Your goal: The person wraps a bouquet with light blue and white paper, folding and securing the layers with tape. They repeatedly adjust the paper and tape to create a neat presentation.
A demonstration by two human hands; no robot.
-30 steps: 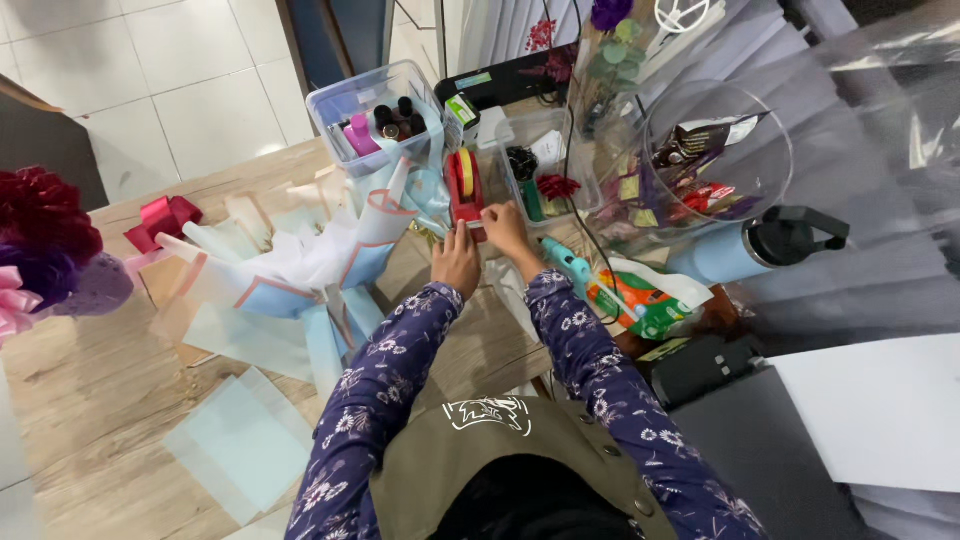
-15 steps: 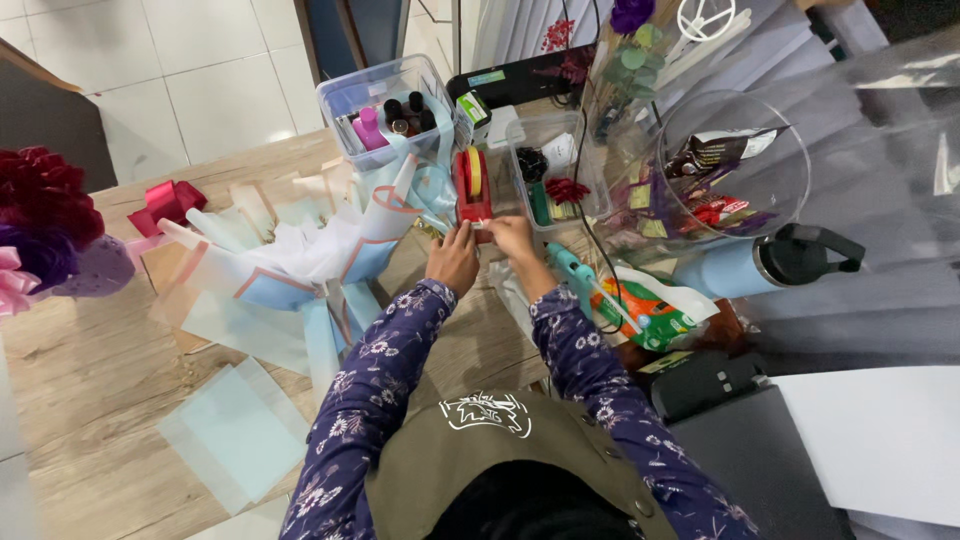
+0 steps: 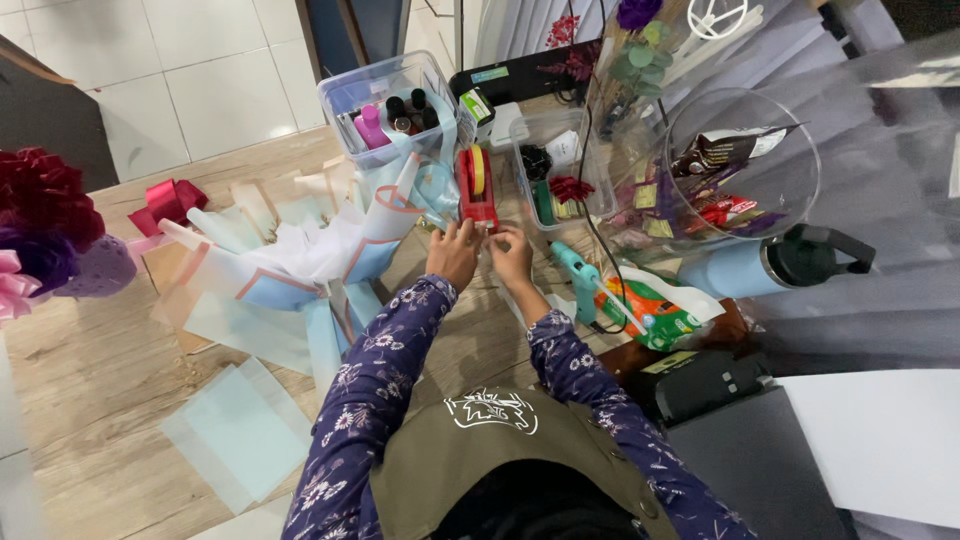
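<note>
A red tape dispenser (image 3: 478, 188) with a yellow roll stands on the wooden table (image 3: 90, 390). Just in front of it, my left hand (image 3: 453, 253) and my right hand (image 3: 511, 254) are close together, fingers pinched as if on a strip of clear tape; the tape itself is too thin to see. Left of my hands lies a bouquet wrap (image 3: 300, 255) of white and pale blue paper with pink edges.
A clear box (image 3: 385, 100) of small bottles stands behind the dispenser. A second clear tub (image 3: 560, 165), a blue glue gun (image 3: 580, 275), a light blue flask (image 3: 770, 265), a clear round bowl (image 3: 735, 165), red ribbon (image 3: 165, 200) and pale blue paper sheets (image 3: 240, 430) lie around.
Both hands have drawn back a little from the tape dispenser toward my body, staying close together. The camera has shifted slightly.
</note>
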